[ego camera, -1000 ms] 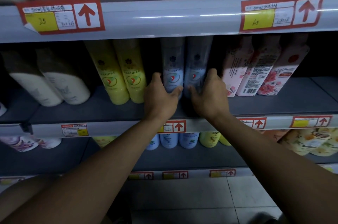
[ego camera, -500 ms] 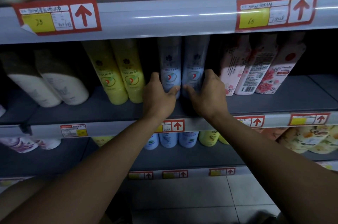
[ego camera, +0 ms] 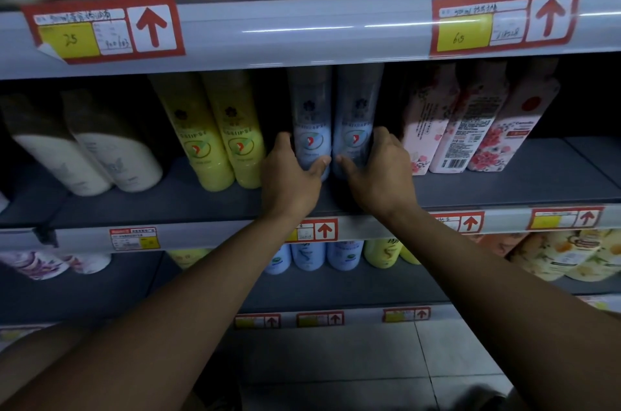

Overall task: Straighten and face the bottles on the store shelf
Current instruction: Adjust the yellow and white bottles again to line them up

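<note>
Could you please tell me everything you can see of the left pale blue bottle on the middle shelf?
The left blue bottle is a tall, slim, pale blue cylinder, plastic by the look, with a dark flower mark above a round green and red logo facing front. It stands upright on the grey shelf, side by side with its twin; its top is hidden in shadow. The left hand wraps its lower part, thumb across the front.

The view is dim; the upper shelf edge shows a thin glare streak, deep shadow covers the bottle tops, and the edges bend and blur.
</note>
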